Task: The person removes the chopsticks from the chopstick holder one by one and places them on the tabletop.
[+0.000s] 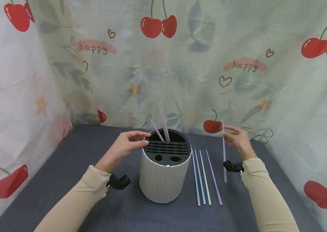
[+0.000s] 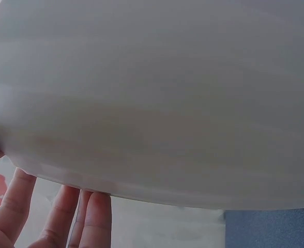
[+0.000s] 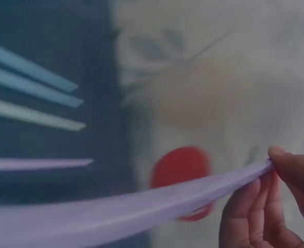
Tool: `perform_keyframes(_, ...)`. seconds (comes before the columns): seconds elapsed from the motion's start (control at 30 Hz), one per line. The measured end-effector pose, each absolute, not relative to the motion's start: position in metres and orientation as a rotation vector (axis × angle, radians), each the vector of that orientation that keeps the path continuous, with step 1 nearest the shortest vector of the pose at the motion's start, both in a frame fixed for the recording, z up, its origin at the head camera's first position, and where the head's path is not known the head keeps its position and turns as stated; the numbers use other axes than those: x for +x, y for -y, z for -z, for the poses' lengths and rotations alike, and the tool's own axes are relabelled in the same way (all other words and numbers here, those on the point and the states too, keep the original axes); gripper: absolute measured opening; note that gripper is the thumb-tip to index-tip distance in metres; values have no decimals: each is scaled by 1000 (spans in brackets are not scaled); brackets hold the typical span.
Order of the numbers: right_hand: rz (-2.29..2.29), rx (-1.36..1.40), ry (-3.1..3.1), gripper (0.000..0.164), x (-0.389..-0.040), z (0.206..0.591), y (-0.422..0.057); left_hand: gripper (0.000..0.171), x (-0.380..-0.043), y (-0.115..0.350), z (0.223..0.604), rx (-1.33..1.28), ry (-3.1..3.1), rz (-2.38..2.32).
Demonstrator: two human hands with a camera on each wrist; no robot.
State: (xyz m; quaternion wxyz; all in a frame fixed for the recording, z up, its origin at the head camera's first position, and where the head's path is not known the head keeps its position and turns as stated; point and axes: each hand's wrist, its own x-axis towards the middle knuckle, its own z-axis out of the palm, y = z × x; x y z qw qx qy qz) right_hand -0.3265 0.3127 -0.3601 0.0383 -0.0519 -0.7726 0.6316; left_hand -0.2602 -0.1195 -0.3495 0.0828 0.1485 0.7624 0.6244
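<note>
So the holder [image 1: 163, 182] sits mid-table [image 1: 117, 209], curtain [image 1: 108, 80] behind. Few straws [image 1: 164, 124] standing in its back compartment, left hand [image 1: 124, 145] at the left of its rim. Four loose straws [image 1: 205, 177] lie just right, then another straw [image 1: 224, 151] in the right hand [image 1: 238, 140].

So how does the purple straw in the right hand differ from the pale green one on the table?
Colour: purple straw is lilac; pale green straw is whitish green.
Support: the purple is pinched by the right hand; the pale green lies on the table.
Shared: both slim and straight.
</note>
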Motion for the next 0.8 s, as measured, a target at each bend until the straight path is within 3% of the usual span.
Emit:
perform_keyframes(0.1,-1769,-295,2613,51,-329,391,-315,43,-260,119,349,434,-2265,-1872)
perform_keyframes(0.33,-1654,-505,2755,43,-330,441,-313,43,-260,119,348,433,-2266,-1867)
perform_keyframes(0.8,-1563,-606,2828,39,-332,464,-306,42,-260,119,348,423,-2254,-1880)
